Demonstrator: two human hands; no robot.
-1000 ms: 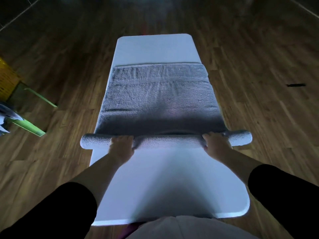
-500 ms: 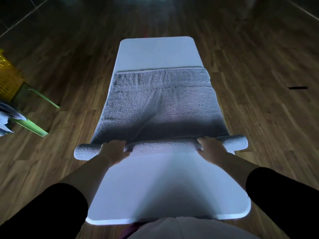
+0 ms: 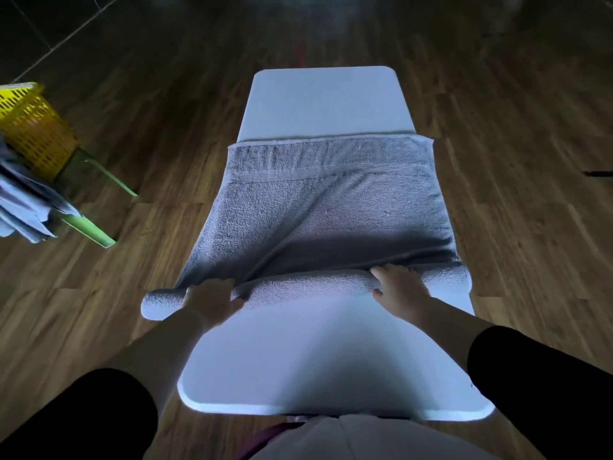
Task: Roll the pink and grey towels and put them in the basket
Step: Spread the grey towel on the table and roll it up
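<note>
Two hands work one towel on a long white table [image 3: 325, 366] that runs up the middle of the frame over a dark wooden floor [image 3: 530, 277]. At the upper left edge stands a yellow slotted basket [image 3: 31, 127], well apart from the table, with pale folded cloth [image 3: 23, 207] just below it and green legs [image 3: 89, 227] slanting out beneath. Moving in, the grey towel [image 3: 331, 200] lies flat across the table's centre, its near end wound into a tight roll [image 3: 305, 288] that crosses the table and sticks out past its left edge. The left hand [image 3: 212, 298] grips that roll near its left end, fingers curled over the top and thumb tucked against the near side. The right hand [image 3: 399, 287] holds it towards the right end, fingers bent over the roll. Creases fan from the roll up across the flat part. At the far right edge a small dark mark [image 3: 598, 173] lies on the floor.
</note>
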